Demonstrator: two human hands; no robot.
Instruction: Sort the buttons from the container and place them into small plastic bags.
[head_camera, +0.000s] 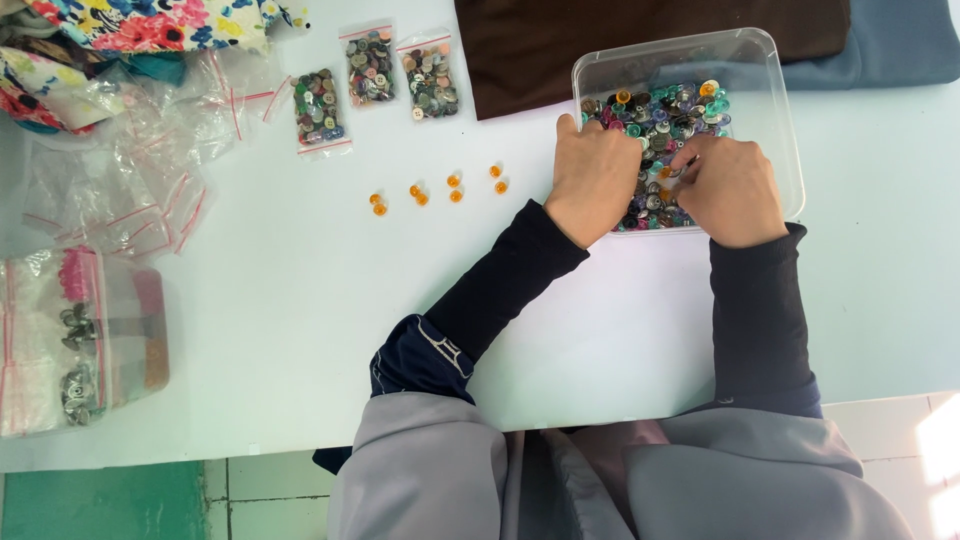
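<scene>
Both hands dig in the clear plastic tub of mixed coloured buttons (757, 70) at the table's far right edge: the left hand (594, 178) curled loosely, the right hand (728, 190) seemingly pinching one. It looks like picking-out; next likely needs a clean lift toward the small orange buttons (437, 189) mid-table.

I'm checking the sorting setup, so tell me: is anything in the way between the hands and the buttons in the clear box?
Nothing visible is. The left hand and right hand are already in the open clear plastic box, resting on the mixed buttons. The box has no lid on it.
</scene>
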